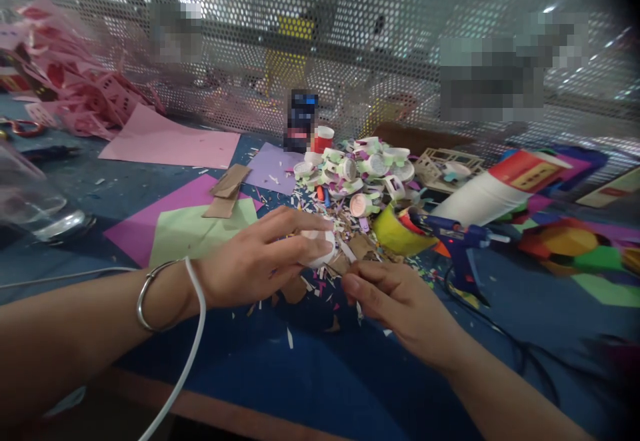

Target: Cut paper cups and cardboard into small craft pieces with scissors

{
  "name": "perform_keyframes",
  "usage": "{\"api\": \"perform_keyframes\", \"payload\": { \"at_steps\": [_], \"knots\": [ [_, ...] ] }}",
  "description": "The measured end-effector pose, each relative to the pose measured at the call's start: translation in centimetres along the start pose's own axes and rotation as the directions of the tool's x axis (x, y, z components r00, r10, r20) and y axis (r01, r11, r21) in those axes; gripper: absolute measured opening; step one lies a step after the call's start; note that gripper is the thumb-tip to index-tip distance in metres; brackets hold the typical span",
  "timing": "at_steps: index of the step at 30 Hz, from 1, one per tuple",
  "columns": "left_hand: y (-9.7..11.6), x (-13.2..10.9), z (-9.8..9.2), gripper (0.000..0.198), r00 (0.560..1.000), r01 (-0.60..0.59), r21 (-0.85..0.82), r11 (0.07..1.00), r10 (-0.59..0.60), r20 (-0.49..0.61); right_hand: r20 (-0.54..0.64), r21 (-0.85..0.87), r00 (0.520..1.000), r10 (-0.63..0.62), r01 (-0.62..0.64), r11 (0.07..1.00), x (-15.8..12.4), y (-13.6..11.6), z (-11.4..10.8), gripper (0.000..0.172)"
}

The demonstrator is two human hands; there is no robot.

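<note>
My left hand (260,254) reaches in from the left, its fingers closed around a small white round paper piece (320,249). A silver bangle and a white cable cross that wrist. Just to the right, my right hand (387,301) is closed in a pinch beside the white piece. A thin brownish sliver shows by its fingertips, but what the pinch holds is too small to make out. Below and around both hands lie paper and cardboard scraps (315,286). Beyond them is a heap of small white-and-green paper pieces with round faces (373,164).
A blue glue gun (457,244) rests on a yellow roll (403,231) at right, its cord trailing forward. Behind it lies a white-and-red tube (480,198). Coloured sheets (205,228) and a clear glass (30,194) stand left. A perforated metal screen (225,48) bounds the back.
</note>
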State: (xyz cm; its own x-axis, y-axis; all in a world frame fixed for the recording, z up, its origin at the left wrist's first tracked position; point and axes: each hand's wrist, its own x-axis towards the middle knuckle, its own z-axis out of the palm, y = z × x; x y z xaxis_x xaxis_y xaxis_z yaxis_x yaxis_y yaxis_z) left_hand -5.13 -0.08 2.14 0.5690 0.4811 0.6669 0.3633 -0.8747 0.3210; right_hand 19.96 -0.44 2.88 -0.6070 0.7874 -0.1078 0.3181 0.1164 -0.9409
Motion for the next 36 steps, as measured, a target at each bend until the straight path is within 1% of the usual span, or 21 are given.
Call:
{"api": "perform_keyframes", "payload": {
  "at_steps": [1,2,3,4,5,6,8,9,11,12,14,15,17,19,20,22,24,27,30,33,36],
  "knots": [
    [0.0,0.0,0.0,0.040,1.000,-0.003,0.025,1.000,0.003,0.000,-0.001,0.000,1.000,0.001,-0.001,1.000,0.0,0.0,0.0,0.043],
    [0.0,0.0,0.0,0.040,1.000,0.019,0.029,0.999,-0.018,-0.004,-0.005,0.002,1.000,0.003,-0.003,1.000,-0.1,0.1,-0.1,0.042],
    [0.0,-0.1,0.0,0.041,0.997,0.070,0.011,0.997,-0.070,-0.006,-0.014,0.008,1.000,0.006,-0.006,1.000,-0.1,0.1,-0.1,0.042],
    [0.0,-0.1,0.1,0.041,0.989,0.146,-0.035,0.989,-0.146,-0.008,-0.024,0.015,1.000,0.011,-0.010,1.000,-0.1,0.1,-0.2,0.042],
    [0.0,-0.1,0.2,0.041,0.971,0.237,-0.110,0.965,-0.238,0.003,-0.035,0.023,0.999,0.017,-0.016,1.000,-0.1,0.1,-0.2,0.043],
    [-0.1,-0.1,0.4,0.039,0.945,0.326,-0.205,0.923,-0.327,0.027,-0.050,0.032,0.999,0.022,-0.020,0.999,-0.2,0.1,-0.2,0.043],
    [0.0,0.0,0.5,0.033,0.881,0.466,-0.408,0.785,-0.454,0.132,-0.091,0.039,0.996,0.010,-0.007,0.999,-0.2,-0.1,-0.1,0.042],
    [0.0,0.2,0.6,0.030,0.852,0.515,-0.497,0.698,-0.484,0.202,-0.118,0.030,0.993,-0.004,0.007,1.000,-0.1,-0.2,0.0,0.041],
    [0.3,0.5,0.7,0.024,0.791,0.601,-0.609,0.518,-0.492,0.363,-0.179,-0.010,0.983,-0.043,0.042,0.999,-0.1,-0.4,0.3,0.036],
    [0.6,0.6,0.7,0.023,0.753,0.646,-0.637,0.421,-0.492,0.438,-0.208,-0.041,0.976,-0.063,0.056,0.998,-0.1,-0.5,0.4,0.034],
    [1.1,0.9,0.8,0.022,0.697,0.696,-0.665,0.272,-0.478,0.534,-0.253,-0.103,0.963,-0.097,0.073,0.992,0.0,-0.7,0.8,0.031],
    [1.3,0.9,0.9,0.023,0.674,0.715,-0.664,0.219,-0.473,0.568,-0.266,-0.131,0.957,-0.112,0.080,0.988,0.0,-0.8,0.9,0.030],
    [1.7,0.9,1.1,0.024,0.633,0.745,-0.649,0.155,-0.470,0.615,-0.275,-0.171,0.952,-0.136,0.091,0.981,0.0,-0.9,1.2,0.027],
    [2.0,0.9,1.3,0.024,0.611,0.759,-0.640,0.121,-0.470,0.637,-0.275,-0.190,0.950,-0.148,0.097,0.977,0.1,-0.9,1.4,0.024],
    [2.2,0.9,1.3,0.023,0.613,0.757,-0.644,0.113,-0.465,0.639,-0.277,-0.195,0.949,-0.152,0.099,0.976,0.1,-0.9,1.5,0.024],
    [2.4,0.9,1.3,0.019,0.633,0.744,-0.658,0.119,-0.442,0.635,-0.291,-0.199,0.944,-0.157,0.101,0.975,0.2,-0.8,1.6,0.023],
    [2.5,1.0,1.3,0.016,0.642,0.746,-0.645,0.163,-0.435,0.632,-0.305,-0.195,0.940,-0.154,0.097,0.976,0.2,-0.7,1.6,0.022],
    [2.7,1.1,1.2,0.016,0.616,0.781,-0.566,0.264,-0.476,0.627,-0.307,-0.178,0.941,-0.143,0.091,0.980,0.4,-0.7,1.6,0.023],
    [2.9,1.2,1.1,0.018,0.601,0.796,-0.516,0.316,-0.503,0.621,-0.297,-0.129,0.947,-0.125,0.090,0.987,0.4,-0.6,1.5,0.023],
    [2.9,1.4,1.1,0.018,0.593,0.803,-0.507,0.313,-0.508,0.625,-0.273,-0.047,0.957,-0.102,0.092,0.995,0.4,-0.7,1.3,0.023],
    [2.9,1.4,1.2,0.022,0.577,0.812,-0.512,0.281,-0.512,0.636,-0.264,0.026,0.961,-0.078,0.088,0.996,0.4,-0.7,1.1,0.023]
  ]
}}
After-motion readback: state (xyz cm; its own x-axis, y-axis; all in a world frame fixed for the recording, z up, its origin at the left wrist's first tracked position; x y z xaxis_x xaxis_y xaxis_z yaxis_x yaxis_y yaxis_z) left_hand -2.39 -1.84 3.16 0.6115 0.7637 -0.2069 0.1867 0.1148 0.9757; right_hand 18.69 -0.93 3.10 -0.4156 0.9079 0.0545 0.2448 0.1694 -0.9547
